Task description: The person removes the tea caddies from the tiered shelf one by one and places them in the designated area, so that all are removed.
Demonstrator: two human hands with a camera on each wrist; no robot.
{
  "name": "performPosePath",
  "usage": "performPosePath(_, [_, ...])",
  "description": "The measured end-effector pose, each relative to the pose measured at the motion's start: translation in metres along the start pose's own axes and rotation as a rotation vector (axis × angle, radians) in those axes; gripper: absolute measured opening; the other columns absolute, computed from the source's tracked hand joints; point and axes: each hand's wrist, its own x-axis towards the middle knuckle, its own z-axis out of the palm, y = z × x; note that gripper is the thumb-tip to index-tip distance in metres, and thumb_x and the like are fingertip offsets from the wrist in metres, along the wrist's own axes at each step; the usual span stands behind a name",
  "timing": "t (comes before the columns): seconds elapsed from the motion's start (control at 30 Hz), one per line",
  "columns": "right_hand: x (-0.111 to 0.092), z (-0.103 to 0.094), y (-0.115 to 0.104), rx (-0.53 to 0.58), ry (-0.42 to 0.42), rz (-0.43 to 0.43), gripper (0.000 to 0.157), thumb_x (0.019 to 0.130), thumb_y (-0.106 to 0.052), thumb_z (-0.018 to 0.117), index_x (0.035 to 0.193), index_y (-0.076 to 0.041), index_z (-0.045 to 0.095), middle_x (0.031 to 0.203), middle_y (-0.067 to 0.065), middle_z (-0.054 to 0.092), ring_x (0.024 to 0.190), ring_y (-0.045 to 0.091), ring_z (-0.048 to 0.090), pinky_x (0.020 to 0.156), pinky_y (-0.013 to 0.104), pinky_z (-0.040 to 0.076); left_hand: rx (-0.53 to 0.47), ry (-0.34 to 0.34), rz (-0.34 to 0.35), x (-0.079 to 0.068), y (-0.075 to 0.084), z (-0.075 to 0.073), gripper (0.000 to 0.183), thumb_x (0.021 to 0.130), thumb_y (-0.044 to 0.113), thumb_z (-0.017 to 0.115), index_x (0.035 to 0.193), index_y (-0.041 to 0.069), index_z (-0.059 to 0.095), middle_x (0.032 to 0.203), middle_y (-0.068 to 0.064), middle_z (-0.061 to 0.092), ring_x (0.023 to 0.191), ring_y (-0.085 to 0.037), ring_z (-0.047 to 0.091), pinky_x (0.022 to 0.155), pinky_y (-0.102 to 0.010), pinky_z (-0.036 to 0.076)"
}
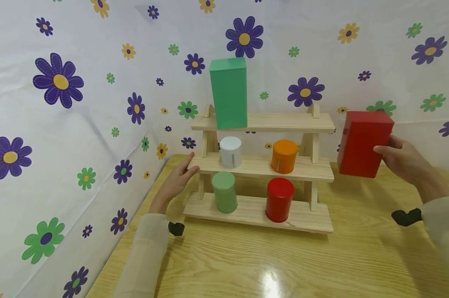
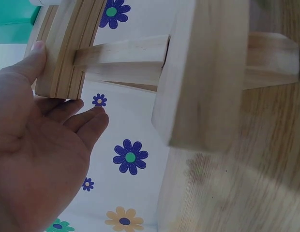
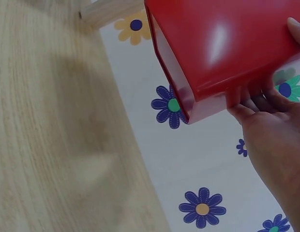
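Observation:
My right hand (image 1: 406, 159) grips a red box (image 1: 365, 145) by its right side, with the thumb across the front face and the fingers behind. The box is held in the air to the right of a three-tier wooden shelf (image 1: 261, 223); its red underside edge (image 3: 188, 104) shows in the right wrist view. My left hand (image 1: 177, 180) holds the left end of the middle tier (image 2: 60, 87), thumb on one face and fingers around the other. On the top tier's left part stands a tall green box (image 1: 230, 97).
A white canister (image 1: 230, 152) and an orange canister (image 1: 285, 156) stand on the middle tier. The bottom tier carries a light green canister (image 1: 225, 193) and a red canister (image 1: 280, 200). The shelf stands on a wooden table (image 1: 224, 260) before a flowered cloth (image 1: 98, 124).

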Motion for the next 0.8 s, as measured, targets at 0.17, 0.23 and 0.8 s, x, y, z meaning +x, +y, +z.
performPosePath(0.17, [0.0,0.001,0.01,-0.034,0.028,0.049,0.051,0.106,0.007,0.041,0.152,-0.016,0.042,0.144,-0.002,0.055,0.124,0.012,0.053,0.099,0.018,0.049,-0.002,0.004,-0.006,0.0,0.0,0.001,0.065,0.113,0.023,0.047,0.163,-0.001,0.015,0.17,-0.018,0.011,0.155,-0.037,0.019,0.125,-0.049,0.019])
performPosePath(0.23, [-0.001,0.002,0.014,-0.052,0.038,0.072,0.05,0.106,0.006,0.041,0.151,-0.016,0.041,0.144,-0.003,0.055,0.124,0.012,0.052,0.099,0.017,0.048,-0.002,0.009,-0.01,0.0,0.0,0.001,0.065,0.113,0.023,0.047,0.163,-0.001,0.016,0.171,-0.017,0.011,0.155,-0.037,0.018,0.125,-0.048,0.019])
performPosePath(0.8, [0.0,0.007,0.043,-0.091,0.088,0.18,0.047,0.108,-0.001,0.046,0.146,-0.027,0.036,0.144,-0.01,0.043,0.125,0.006,0.046,0.095,0.011,0.045,-0.003,0.025,-0.007,-0.002,0.004,0.0,0.064,0.112,0.023,0.048,0.163,-0.001,0.017,0.17,-0.018,0.013,0.155,-0.037,0.019,0.125,-0.049,0.02])
